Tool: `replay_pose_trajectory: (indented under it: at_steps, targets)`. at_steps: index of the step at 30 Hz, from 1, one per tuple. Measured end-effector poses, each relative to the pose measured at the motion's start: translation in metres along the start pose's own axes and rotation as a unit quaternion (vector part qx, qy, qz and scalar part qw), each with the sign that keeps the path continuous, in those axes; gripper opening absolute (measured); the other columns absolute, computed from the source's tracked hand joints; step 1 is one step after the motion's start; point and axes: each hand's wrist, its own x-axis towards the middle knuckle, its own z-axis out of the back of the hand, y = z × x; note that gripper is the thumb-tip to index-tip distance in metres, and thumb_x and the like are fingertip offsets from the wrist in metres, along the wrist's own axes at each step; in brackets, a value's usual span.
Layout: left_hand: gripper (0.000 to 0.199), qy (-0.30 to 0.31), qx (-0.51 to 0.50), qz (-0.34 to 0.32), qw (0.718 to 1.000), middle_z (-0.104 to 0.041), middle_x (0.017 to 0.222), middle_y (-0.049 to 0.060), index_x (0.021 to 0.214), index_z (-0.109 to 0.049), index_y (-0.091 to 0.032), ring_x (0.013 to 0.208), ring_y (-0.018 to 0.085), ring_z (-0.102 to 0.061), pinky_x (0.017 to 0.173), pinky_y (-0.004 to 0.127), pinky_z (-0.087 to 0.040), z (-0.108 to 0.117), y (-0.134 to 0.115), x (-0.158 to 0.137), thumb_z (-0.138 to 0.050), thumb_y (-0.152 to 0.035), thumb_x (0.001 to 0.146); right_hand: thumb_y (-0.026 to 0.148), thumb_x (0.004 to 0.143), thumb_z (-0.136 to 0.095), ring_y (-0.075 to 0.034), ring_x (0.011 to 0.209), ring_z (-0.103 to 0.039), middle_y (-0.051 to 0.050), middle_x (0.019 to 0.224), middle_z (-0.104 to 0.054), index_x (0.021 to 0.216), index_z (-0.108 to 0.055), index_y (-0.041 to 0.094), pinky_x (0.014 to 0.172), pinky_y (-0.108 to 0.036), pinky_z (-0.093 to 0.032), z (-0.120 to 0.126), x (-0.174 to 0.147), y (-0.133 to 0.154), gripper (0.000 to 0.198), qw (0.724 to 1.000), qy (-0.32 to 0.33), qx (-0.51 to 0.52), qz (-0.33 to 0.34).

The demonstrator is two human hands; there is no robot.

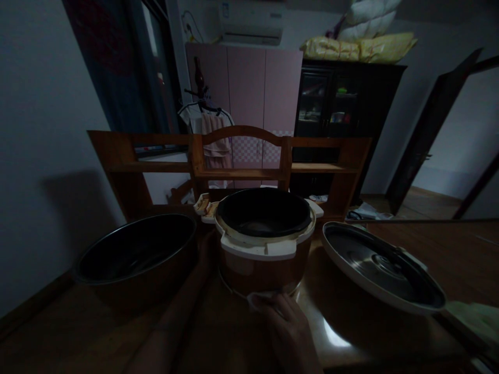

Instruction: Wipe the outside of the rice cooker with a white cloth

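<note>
Dim room – pink wardrobe [255, 98] against back wall, dark cabinet [343, 104] beside it, open door [432, 135] right.

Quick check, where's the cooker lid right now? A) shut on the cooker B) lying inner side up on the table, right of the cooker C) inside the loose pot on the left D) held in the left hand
B: the lid lies inner side up on the table, right of the open cooker; the loose pot on the left holds no lid.
</note>
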Motion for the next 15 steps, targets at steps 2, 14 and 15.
replay_pose_trajectory:
  at_steps: [2,14,15]
  targets:
    - [0.013,-0.005,0.003,0.001,1.0,-0.077,0.079,0.003,0.08,-0.076,-0.017,0.075,0.016,-0.07,0.074,0.027,-0.056,-0.003,-0.002,-0.003,-0.064,-0.021,0.083,0.017,0.11,-0.045,-0.018,0.082,-0.072,-0.006,0.094,-0.074,0.127,-0.074,0.025,0.067,-0.028,-0.059,0.0,-0.004,-0.001,0.035,1.0,-0.001,0.013,-0.012]
    - [0.032,0.001,0.03,-0.045,0.999,-0.079,0.086,0.002,0.089,-0.075,-0.017,0.081,0.017,-0.071,0.077,0.028,-0.057,0.01,0.006,0.006,-0.08,-0.037,0.065,0.015,0.102,-0.049,-0.019,0.098,-0.076,-0.007,0.116,-0.072,0.115,-0.072,0.026,0.083,-0.028,-0.062,0.021,-0.042,-0.057,0.029,0.968,-0.047,-0.005,-0.246]
    - [0.032,0.003,0.03,-0.037,0.999,-0.079,0.087,0.002,0.09,-0.075,-0.018,0.081,0.017,-0.071,0.077,0.028,-0.057,0.011,0.007,0.007,-0.079,-0.037,0.065,0.015,0.101,-0.049,-0.019,0.101,-0.076,-0.007,0.119,-0.072,0.118,-0.072,0.027,0.086,-0.028,-0.062,0.023,-0.044,-0.061,0.031,0.961,-0.031,0.004,-0.276]
